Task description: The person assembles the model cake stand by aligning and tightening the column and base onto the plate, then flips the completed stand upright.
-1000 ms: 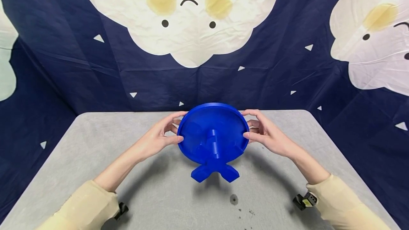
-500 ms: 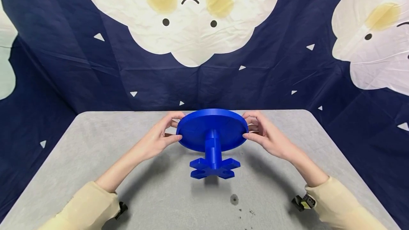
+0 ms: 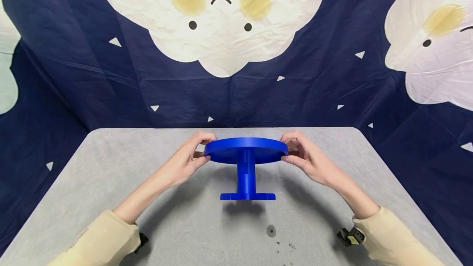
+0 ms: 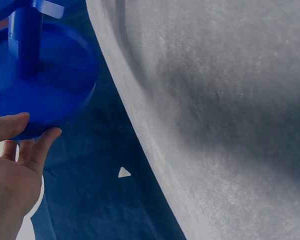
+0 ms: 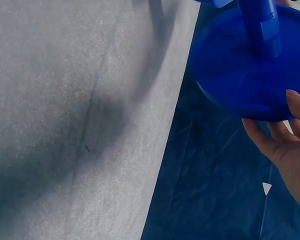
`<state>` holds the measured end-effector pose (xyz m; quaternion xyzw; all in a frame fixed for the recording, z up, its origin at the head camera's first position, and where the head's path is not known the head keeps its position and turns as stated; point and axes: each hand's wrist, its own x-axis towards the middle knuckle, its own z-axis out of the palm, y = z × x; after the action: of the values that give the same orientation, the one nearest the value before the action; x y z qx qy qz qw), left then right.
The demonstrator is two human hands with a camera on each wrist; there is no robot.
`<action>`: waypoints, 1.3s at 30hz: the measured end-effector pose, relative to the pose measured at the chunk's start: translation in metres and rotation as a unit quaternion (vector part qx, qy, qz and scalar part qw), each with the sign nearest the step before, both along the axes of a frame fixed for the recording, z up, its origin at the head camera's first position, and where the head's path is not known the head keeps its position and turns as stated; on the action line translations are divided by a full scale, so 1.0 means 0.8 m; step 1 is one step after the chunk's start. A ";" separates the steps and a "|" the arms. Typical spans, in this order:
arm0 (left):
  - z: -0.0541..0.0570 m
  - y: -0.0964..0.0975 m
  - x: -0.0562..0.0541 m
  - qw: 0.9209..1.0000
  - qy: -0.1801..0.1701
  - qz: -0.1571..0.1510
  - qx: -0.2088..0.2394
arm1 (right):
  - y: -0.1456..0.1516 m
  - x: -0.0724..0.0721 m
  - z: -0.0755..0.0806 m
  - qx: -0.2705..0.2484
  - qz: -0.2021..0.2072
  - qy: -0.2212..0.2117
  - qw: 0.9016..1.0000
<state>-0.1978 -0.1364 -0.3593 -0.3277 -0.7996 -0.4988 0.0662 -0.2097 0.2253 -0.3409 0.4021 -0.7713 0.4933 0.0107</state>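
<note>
A blue stand (image 3: 246, 175) with a round disc top, a thick stem and a cross-shaped foot is held up between both hands in the head view. Its disc is nearly level, seen almost edge-on, and the foot hangs close over the table with a shadow beneath. My left hand (image 3: 186, 157) pinches the disc's left rim, thumb below and fingers at the edge. On the opposite rim, my right hand (image 3: 312, 157) pinches it the same way. Both wrist views show the disc's underside (image 4: 65, 75) and the stem (image 5: 260, 30), with thumbs pressed at the rim.
The grey table (image 3: 177, 229) has a dark round stain (image 3: 271, 230) and small specks near the front middle. Behind it hangs a dark blue curtain (image 3: 122, 89) printed with white clouds. Black devices (image 3: 351, 236) sit at the cuffs of both sleeves.
The blue stand has tilted in the hands: its disc has gone from facing the camera with its underside to nearly level, and the stem now points straight down. Both hands keep hold of the rim.
</note>
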 end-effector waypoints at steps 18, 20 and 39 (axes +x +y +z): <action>-0.010 0.008 -0.004 0.993 0.115 -0.001 0.004 | -0.002 -0.003 -0.010 -0.038 0.013 -0.006 0.999; -0.013 0.009 -0.005 0.992 0.130 0.003 0.006 | -0.003 -0.004 -0.013 -0.048 0.023 -0.002 0.999; -0.026 0.013 0.005 0.989 0.143 0.042 -0.022 | -0.002 0.001 -0.025 -0.039 0.012 -0.026 0.999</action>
<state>-0.1938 -0.1256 -0.3804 -0.3629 -0.8058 -0.4261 0.1932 -0.2090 0.2238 -0.3611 0.3978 -0.7466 0.5333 0.0009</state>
